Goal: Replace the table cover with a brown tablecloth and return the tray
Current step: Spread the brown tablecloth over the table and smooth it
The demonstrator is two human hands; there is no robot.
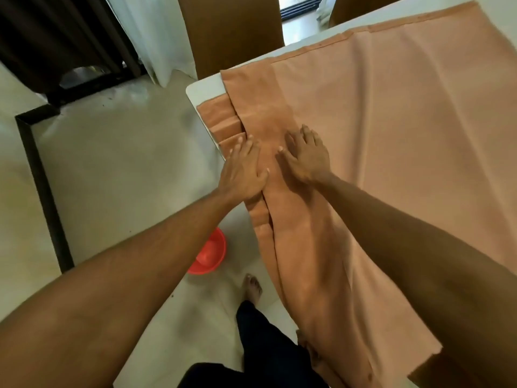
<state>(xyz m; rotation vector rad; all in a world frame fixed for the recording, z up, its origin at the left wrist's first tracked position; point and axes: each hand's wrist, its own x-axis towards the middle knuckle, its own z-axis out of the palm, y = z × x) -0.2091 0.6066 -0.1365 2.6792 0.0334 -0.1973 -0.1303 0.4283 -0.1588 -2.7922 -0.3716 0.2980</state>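
Note:
A brown tablecloth point(405, 121) lies partly spread over a white table point(204, 88), with several folded layers bunched along the table's left edge. My left hand point(243, 172) lies flat on those folds at the edge, fingers straight. My right hand point(307, 155) presses flat on the cloth just to the right of it, fingers spread. The cloth's near end hangs off the table toward my legs. No tray is in view.
A red plastic basin point(209, 257) sits on the pale floor under my left forearm. Two brown chair backs point(232, 32) stand behind the table. A dark frame point(42, 177) runs along the floor at left, with a white curtain point(151, 37) beyond. My bare foot point(253, 287) is below.

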